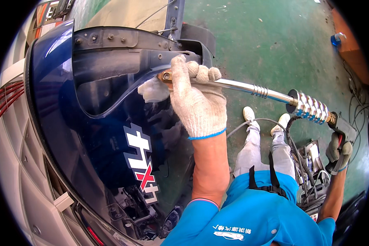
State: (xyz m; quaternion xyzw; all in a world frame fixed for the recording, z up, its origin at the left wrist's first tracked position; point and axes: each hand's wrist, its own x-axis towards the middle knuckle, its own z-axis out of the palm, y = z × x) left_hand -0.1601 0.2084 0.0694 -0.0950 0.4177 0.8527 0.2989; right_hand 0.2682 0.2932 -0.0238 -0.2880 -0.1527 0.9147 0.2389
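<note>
Green floor [254, 49], one, spread from 12 to 3 o'clock. Dark blue body panel [55, 102], one, glossy, curving from 7 round to 11. Rod tool [235, 85], one, chromed, running from just above centre out to 3 o'clock; front end close beside the panel, contact with it I cannot tell. Decal [137, 141], one, white and red, on the panel toward 8. Shoes [249, 113], two, pale, mine, on the floor near 3. Gloved hands, two: my left hand [201, 104] toward 1, fingers [203, 74] wrapped tight round the tool's front; my right hand [346, 151] just past 3, fingers clamped on the pistol grip [346, 129]. Ribbed weight [311, 107], one, before that grip. Coil spring [260, 91], one, mid-rod. Copper-coloured tip [165, 77], one, under my left thumb.
</note>
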